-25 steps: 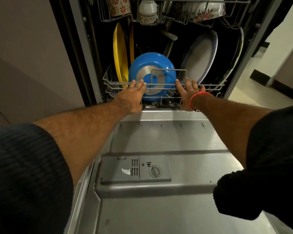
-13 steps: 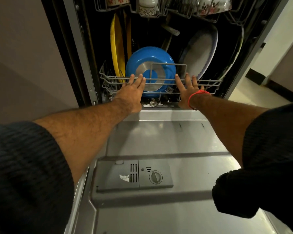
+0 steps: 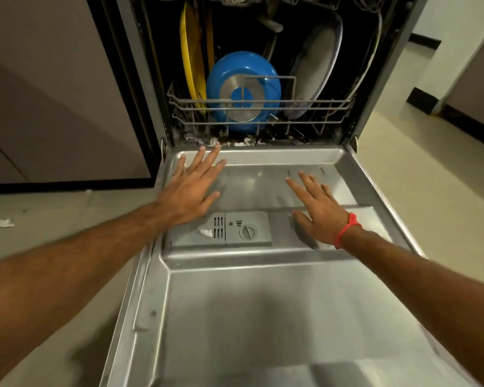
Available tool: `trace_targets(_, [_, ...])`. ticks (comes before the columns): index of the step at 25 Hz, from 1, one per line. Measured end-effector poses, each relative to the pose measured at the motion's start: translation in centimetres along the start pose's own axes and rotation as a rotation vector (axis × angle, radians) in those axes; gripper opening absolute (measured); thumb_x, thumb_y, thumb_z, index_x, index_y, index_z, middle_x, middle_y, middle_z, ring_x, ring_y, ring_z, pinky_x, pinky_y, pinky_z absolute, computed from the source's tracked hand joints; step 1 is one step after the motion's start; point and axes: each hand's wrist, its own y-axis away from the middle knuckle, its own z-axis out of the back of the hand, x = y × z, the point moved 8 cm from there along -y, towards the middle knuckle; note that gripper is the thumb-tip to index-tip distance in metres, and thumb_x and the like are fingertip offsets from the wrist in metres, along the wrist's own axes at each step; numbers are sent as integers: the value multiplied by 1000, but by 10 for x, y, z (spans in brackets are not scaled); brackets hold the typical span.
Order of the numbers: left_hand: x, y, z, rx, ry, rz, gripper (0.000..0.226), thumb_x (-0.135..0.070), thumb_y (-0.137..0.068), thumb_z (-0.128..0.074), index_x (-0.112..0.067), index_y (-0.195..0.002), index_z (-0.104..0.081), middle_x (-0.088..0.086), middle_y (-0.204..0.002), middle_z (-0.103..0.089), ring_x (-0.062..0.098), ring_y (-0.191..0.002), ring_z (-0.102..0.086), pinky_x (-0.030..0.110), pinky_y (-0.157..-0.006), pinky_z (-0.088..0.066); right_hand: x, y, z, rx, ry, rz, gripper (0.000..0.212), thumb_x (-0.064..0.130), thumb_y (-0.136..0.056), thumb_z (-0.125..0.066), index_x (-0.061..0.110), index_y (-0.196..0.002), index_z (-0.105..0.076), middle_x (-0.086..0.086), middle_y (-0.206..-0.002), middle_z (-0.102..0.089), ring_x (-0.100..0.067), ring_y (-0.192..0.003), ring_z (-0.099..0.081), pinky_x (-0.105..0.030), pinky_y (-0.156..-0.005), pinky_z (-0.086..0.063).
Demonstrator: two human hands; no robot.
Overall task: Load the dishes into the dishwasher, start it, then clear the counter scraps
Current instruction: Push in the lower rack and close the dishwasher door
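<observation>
1. The dishwasher door (image 3: 263, 317) lies dropped flat in front of me, its steel inner face smooth and likely slick. I judge it heavy and stiff on its hinges, so I'd lift it from the near edge or the side rims, not from the middle panel.
2. My left hand (image 3: 190, 188) hangs over the far left of the door with its grip spread and fingers straight, holding nothing. My right hand (image 3: 316, 208), a red thread at the wrist, is likewise splayed over the right side, empty. I cannot tell whether either palm touches the steel.
3. Between them sits the detergent tray (image 3: 221, 230), a grey plastic lid with a round knob; light, and probably easy to snap.
4. Beyond the door, the lower rack (image 3: 263, 104) is pushed in, its wire stiff and fit to take a push.
5. In it stand a blue pan (image 3: 243, 90), yellow plates (image 3: 189, 57) on the left and a pale oval platter (image 3: 319, 62) on the right: breakable, and likely to rattle.
6. Pale floor tiles (image 3: 430, 169) flank the door; white scraps (image 3: 3, 223) lie on the floor at the left.
</observation>
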Motion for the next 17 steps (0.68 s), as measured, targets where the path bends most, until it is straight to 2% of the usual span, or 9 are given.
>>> trace_targets(2, [-33,40,5,-16,-3,-92,68,-49,-103,-36,-23,-162,-15,0,-170,13,24,-157,11,62,-124,-3,17,39,0,-37,19,150,62,34,-101,-43,29,-157,-17,-7,-165,-8,-29,-152,-8,-48,-123,-8])
trace_targets(5, [-84,116,19,-35,-30,-216,66,-55,-103,-32,-23,-161,-25,2,-171,5,24,-157,3,63,-123,-6,39,100,6,-72,22,320,57,40,-100,-36,24,-154,-29,-10,-162,-22,-31,-150,-21,-53,-120,-22])
trace_targets(10, [-156,231,18,106,2,-163,81,-73,-97,-28,-25,-161,-21,6,-171,8,28,-157,4,72,-118,-9,61,221,6,3,16,423,63,50,-100,-42,19,-154,-30,-11,-163,-20,-29,-151,-18,-54,-118,-25])
trace_targets(14, [-216,313,-10,93,-80,-208,100,-83,-86,-44,-17,-160,-28,14,-170,-8,37,-155,-12,78,-112,-14,70,322,-14,54,79,532,79,62,-93,-53,16,-153,-32,-14,-162,-21,-32,-150,-20,-57,-115,-29])
trace_targets(17, [-234,337,-32,37,-273,-197,110,-77,-79,-63,-14,-160,-25,12,-168,-16,38,-153,-21,79,-109,-19,70,360,-36,-20,309,593,83,68,-87,-56,21,-152,-34,-16,-160,-26,-37,-147,-25,-60,-111,-31])
